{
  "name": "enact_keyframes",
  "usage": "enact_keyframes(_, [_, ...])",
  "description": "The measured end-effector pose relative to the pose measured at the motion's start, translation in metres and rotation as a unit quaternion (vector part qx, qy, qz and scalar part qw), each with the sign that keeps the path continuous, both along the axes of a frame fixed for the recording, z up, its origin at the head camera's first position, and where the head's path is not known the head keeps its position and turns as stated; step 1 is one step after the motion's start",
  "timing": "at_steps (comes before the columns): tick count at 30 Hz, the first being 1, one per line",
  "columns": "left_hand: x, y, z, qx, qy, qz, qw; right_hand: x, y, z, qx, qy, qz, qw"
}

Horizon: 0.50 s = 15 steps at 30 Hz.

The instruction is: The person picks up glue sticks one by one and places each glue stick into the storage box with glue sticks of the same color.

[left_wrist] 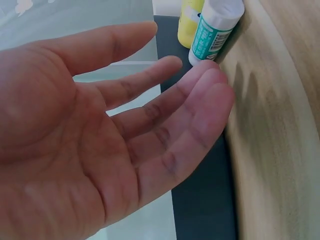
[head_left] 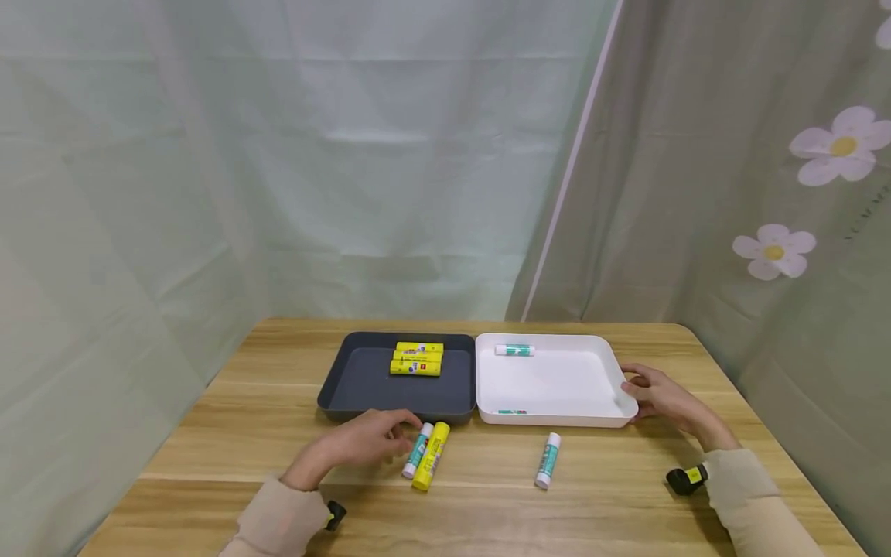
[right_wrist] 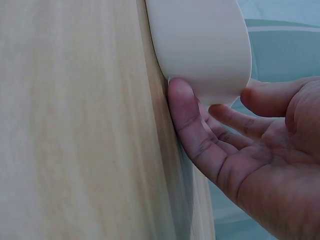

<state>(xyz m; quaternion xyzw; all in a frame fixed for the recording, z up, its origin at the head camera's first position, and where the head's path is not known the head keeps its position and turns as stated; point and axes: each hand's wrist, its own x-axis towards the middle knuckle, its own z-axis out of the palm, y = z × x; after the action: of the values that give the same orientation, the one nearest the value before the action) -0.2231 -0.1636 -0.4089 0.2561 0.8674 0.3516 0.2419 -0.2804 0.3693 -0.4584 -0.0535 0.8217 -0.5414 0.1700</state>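
Observation:
My left hand (head_left: pixel 369 437) is held over the table with loosely bent fingers and nothing in them. Its fingertips are right beside a white-and-teal glue stick (head_left: pixel 418 450), which lies against a yellow glue stick (head_left: pixel 431 456). In the left wrist view the palm is open, with the teal-labelled glue stick (left_wrist: pixel 215 35) just beyond the fingertips. At the right end of the white tray (head_left: pixel 557 420), my right hand (head_left: pixel 661 398) holds the corner, thumb at the rim and fingers against the outer wall. The right wrist view shows the tray wall (right_wrist: pixel 205 50) between thumb and fingers.
Left of the white tray, touching it, stands a dark grey tray (head_left: pixel 362 394) with three yellow glue sticks (head_left: pixel 416 360). Two teal-labelled glue sticks (head_left: pixel 515 350) lie in the white tray. Another teal-labelled glue stick (head_left: pixel 547 460) lies on the table in front. Curtains (head_left: pixel 390 155) hang behind.

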Motion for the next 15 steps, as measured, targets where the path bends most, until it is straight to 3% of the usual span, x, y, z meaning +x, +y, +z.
enact_keyframes(4, [-0.003,-0.002,-0.01,-0.007,-0.009,0.001,0.9999,0.001,0.0,0.0,0.001,0.002,0.0,1.0])
enact_keyframes(8, [-0.017,-0.01,-0.04,-0.031,0.012,-0.028,0.9991,0.001,0.0,-0.001,0.0,0.002,-0.001,1.0])
enact_keyframes(11, [-0.024,-0.014,-0.054,-0.038,0.017,-0.031,0.9986,0.001,0.001,0.0,-0.004,0.003,0.003,1.0])
enact_keyframes(15, [-0.021,-0.01,-0.051,-0.05,0.009,-0.006,0.9987,0.0,0.001,0.0,-0.004,0.002,0.004,1.0])
